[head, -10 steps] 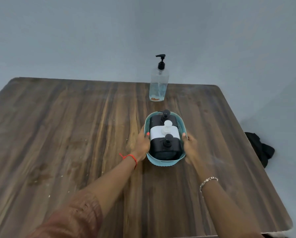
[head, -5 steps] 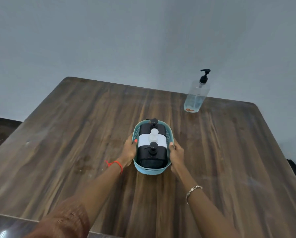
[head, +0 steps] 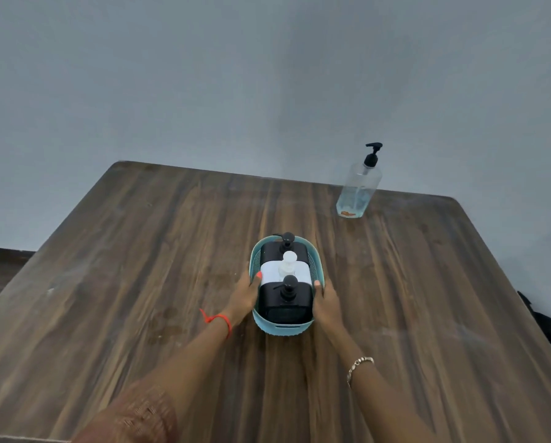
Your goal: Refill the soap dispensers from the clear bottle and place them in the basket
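Holding the teal basket [head: 284, 327] between them, the left hand [head: 242, 297] and right hand [head: 326, 303] clasp its long sides, thumbs hooked over the rim. Three soap dispensers [head: 285, 300] sit inside in a row, so the placing step looks finished. Next likely means letting go gently. The clear bottle [head: 358, 190] stands by the desk's far edge, towards its right corner; open desk [head: 123, 282] surrounds the central basket.
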